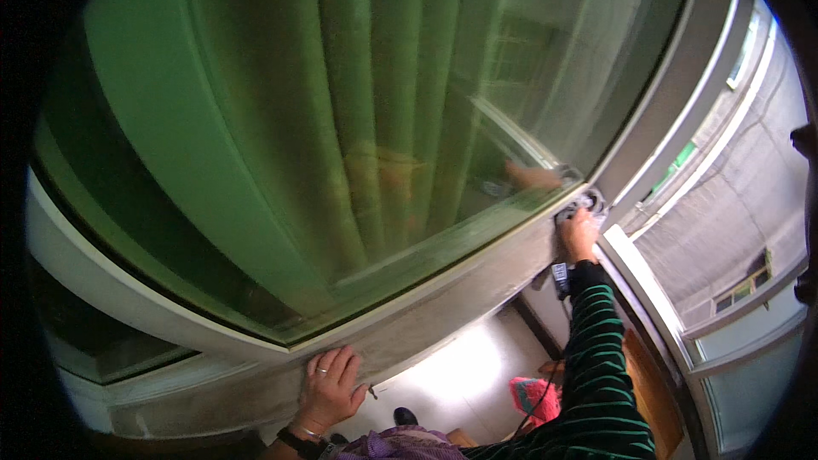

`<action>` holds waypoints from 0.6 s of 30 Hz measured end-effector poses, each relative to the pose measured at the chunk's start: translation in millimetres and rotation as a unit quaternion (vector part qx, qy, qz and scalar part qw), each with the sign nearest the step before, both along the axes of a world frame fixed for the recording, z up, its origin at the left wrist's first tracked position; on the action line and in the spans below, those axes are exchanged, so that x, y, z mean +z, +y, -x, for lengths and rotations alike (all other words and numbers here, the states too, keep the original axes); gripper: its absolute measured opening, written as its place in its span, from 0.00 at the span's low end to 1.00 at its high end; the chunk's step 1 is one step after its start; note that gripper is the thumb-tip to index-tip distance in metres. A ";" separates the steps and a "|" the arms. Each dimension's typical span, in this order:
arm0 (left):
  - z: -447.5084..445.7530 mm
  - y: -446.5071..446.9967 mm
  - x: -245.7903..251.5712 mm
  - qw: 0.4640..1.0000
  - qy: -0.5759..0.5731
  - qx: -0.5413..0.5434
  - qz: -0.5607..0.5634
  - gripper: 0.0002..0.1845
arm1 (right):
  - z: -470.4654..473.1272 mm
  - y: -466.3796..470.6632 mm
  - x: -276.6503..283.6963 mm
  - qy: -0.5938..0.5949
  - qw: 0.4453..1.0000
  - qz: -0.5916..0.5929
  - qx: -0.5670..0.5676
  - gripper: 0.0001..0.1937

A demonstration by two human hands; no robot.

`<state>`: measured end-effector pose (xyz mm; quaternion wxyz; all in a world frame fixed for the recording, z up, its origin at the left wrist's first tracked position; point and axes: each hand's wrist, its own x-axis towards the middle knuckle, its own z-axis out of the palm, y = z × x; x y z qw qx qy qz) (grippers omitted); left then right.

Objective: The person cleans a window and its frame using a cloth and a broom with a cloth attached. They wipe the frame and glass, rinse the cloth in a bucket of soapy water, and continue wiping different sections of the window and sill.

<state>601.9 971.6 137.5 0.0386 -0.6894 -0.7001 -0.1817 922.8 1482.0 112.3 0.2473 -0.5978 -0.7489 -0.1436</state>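
Observation:
My right hand (580, 236) holds a crumpled grey cloth (591, 201) against the lower right corner of a large window pane (383, 140), where the glass meets the frame. My left hand (331, 383), with a ring on one finger, rests on the ledge (409, 332) below the glass, fingers spread and nothing in it. Green curtains show through or in the glass, along with a reflection of the right hand and cloth. A small device with a cable hangs at my right wrist.
A pink and grey cloth (537, 399) lies low, near the tiled floor (460, 364). My dark shoe (404, 416) is below the ledge. At the right, beyond a white window frame (645, 287), stands an outside wall with windows. A wooden surface (648, 390) is beside my right arm.

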 end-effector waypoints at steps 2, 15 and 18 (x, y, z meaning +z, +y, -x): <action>-0.9 0.0 0.5 1.000 0.007 -0.003 -0.009 0.28 | 8.1 -23.3 6.3 -0.014 1.000 0.028 -0.001 0.14; 4.8 -15.3 -8.1 0.993 -0.049 -0.053 -0.091 0.23 | 72.8 -247.5 1.3 0.024 0.984 0.151 0.095 0.15; 7.8 -17.6 -10.2 0.991 -0.052 -0.052 -0.111 0.21 | 74.4 -283.2 -0.4 0.149 0.938 0.288 0.127 0.17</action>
